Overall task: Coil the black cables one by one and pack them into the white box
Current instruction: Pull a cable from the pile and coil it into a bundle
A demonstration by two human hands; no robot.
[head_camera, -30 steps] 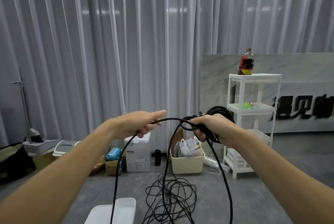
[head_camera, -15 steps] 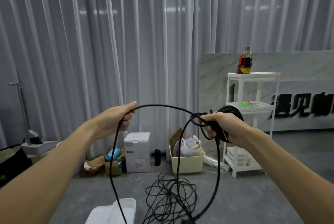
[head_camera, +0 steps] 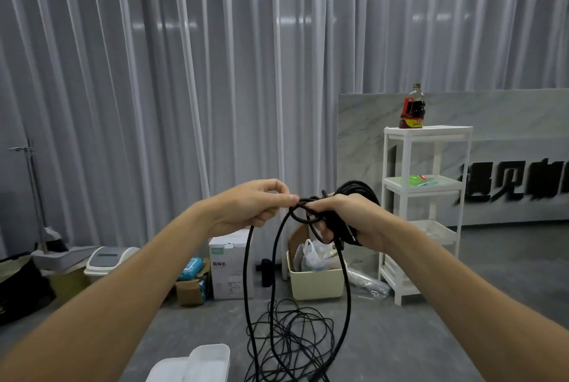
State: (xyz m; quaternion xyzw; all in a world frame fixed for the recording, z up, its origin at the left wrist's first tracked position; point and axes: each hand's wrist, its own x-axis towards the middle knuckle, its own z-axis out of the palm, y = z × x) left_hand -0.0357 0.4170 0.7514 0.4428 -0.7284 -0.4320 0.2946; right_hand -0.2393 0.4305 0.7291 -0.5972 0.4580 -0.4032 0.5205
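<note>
My right hand (head_camera: pixel 351 221) grips a bundle of coiled black cable (head_camera: pixel 358 193) at chest height. My left hand (head_camera: pixel 252 206) pinches the same cable right beside it, fingertips touching the right hand's fingers. Two long loops of the cable (head_camera: pixel 246 283) hang from the hands to the floor. A loose tangle of thin black cable (head_camera: pixel 295 332) lies on the grey floor below. The white box (head_camera: pixel 206 363) sits at the bottom edge, left of the tangle, partly cut off.
Along the curtain stand a white carton (head_camera: pixel 229 264), a cream bin (head_camera: pixel 314 281) with bags, a small cardboard box (head_camera: pixel 191 287) and a white lidded bin (head_camera: pixel 107 258). A white shelf rack (head_camera: pixel 426 212) with a dark bottle (head_camera: pixel 412 107) stands at the right.
My left hand has swung in from the left with the cable and now meets the right hand, laying a new loop onto the coil. The hanging loop has narrowed.
</note>
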